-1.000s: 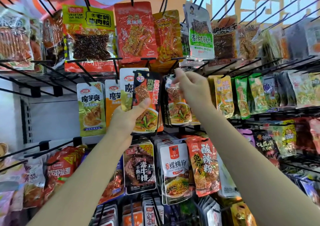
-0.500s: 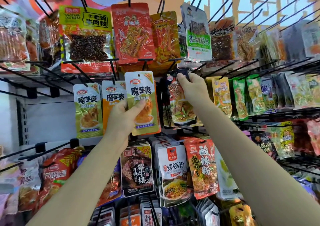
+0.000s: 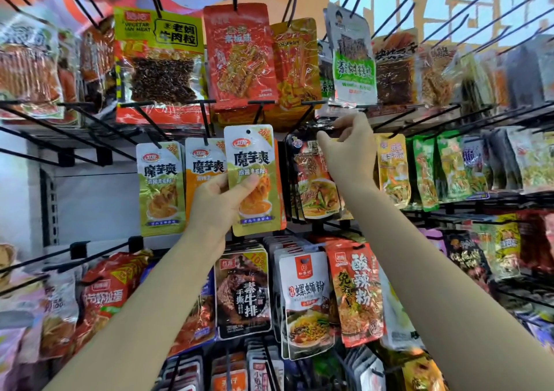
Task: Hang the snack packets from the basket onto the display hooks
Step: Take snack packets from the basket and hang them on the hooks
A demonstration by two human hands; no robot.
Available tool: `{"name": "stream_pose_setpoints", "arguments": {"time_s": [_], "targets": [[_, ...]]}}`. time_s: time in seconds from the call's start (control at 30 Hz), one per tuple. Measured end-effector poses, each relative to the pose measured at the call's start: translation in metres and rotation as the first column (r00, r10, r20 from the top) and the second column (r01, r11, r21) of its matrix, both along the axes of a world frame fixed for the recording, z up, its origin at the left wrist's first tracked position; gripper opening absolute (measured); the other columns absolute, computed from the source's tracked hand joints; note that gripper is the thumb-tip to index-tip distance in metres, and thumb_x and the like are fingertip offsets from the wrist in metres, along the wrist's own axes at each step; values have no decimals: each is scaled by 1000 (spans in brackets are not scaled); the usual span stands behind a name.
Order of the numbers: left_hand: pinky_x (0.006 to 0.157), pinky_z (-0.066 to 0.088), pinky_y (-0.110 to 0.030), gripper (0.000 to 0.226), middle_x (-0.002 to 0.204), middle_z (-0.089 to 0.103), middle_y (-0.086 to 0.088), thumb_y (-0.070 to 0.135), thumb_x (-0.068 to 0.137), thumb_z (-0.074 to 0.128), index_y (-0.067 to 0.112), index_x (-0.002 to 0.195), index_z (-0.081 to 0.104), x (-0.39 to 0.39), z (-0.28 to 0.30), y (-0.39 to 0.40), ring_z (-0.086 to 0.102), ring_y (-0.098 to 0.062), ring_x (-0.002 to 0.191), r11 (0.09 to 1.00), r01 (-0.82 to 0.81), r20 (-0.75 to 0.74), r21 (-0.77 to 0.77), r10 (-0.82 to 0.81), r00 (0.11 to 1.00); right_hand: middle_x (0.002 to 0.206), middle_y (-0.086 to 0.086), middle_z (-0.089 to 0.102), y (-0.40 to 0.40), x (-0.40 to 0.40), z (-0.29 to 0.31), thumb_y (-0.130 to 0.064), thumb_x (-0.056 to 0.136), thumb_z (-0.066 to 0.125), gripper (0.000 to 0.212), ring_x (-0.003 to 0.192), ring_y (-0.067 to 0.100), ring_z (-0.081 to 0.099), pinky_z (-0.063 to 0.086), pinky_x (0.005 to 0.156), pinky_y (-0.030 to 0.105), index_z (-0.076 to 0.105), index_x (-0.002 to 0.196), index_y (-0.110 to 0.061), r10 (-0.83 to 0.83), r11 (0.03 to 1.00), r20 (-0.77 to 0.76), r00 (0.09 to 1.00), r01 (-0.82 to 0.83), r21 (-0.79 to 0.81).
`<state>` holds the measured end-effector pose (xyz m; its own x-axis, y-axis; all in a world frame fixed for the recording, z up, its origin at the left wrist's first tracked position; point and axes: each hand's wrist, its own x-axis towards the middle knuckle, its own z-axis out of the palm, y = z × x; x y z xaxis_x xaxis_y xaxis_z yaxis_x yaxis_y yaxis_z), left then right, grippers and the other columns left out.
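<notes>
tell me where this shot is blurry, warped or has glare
Head view: wide-angle warp bends the hooks outward near the edges; far-left packets are smeared and soft; glare streaks the clear top-row packet; the green packet in the left hand is sharp.

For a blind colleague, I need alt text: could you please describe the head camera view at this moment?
A person's left hand holds a green-and-white snack packet up before a shop's display hooks, not yet hung. The right hand pinches the top of a dark packet at the next hook. Racks of hanging snack packets fill the view.
</notes>
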<state>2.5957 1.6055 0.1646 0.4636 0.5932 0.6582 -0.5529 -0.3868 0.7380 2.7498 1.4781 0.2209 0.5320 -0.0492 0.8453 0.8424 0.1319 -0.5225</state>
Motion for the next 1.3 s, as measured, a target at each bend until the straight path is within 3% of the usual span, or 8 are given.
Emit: {"name": "stream_pose_setpoints", "arguments": {"time_s": [0.2,0.3,0.43,0.53,0.67,0.87,1.1,1.3], "targets": [[90,58,-42,27,100,78,-11,23,77,77,6,98,76,-21,2,-1,74,-31,98,999,44,-11,1,-44,999,66,-4,61,8,-57,-7,-42,98,61,30,60,9,56,43,53,19,68,86,-15,382,916,87,920,-365,-169],[83,62,-39,34,93,79,-11,30,68,79,7,94,77,-44,0,3,76,-28,88,997,-10,-30,78,12,999,76,-4,70,28,-82,-9,-36,96,67,22,64,2,61,45,55,15,71,92,-14,509,843,49,860,-486,-228],[57,57,-22,15,79,78,-1,20,80,78,11,92,76,-88,-2,28,74,-13,67,985,-135,0,107,136,991,90,12,75,60,-108,-11,-30,96,68,18,75,9,65,54,66,33,71,93,-12,606,771,-17,795,-593,-233],[60,56,-26,8,76,77,-4,15,86,77,7,87,76,-116,-4,54,70,-15,66,965,-241,-17,103,244,970,74,-7,67,84,-131,-8,-24,95,70,7,59,-7,57,46,54,15,69,91,-18,666,712,-66,743,-660,-240],[76,57,-43,9,85,77,-12,19,86,78,11,82,77,-130,-2,77,70,-27,77,956,-278,-40,94,283,958,66,-11,56,111,-157,1,-29,94,70,19,47,-10,50,38,48,8,63,83,-15,663,713,-128,738,-674,-194],[67,56,-34,9,76,76,-2,17,89,75,11,82,75,-130,12,94,69,-20,72,967,-247,-49,58,250,967,83,-3,60,136,-167,16,-33,94,71,26,73,1,54,37,44,4,64,104,-10,644,735,-181,744,-667,-125],[68,58,-38,13,75,75,-5,17,88,77,15,76,75,-122,16,100,69,-22,71,968,-245,2,56,245,969,68,-6,56,139,-166,20,-30,97,67,21,51,-17,48,35,55,0,70,92,-10,569,805,-50,821,-568,-170],[70,56,-40,14,79,75,-8,17,88,77,16,74,74,-123,11,109,67,-24,75,967,-251,-10,47,252,968,74,-2,64,150,-168,16,-31,94,71,14,68,9,56,47,60,24,68,88,-19,515,846,38,856,-501,-180]]}}
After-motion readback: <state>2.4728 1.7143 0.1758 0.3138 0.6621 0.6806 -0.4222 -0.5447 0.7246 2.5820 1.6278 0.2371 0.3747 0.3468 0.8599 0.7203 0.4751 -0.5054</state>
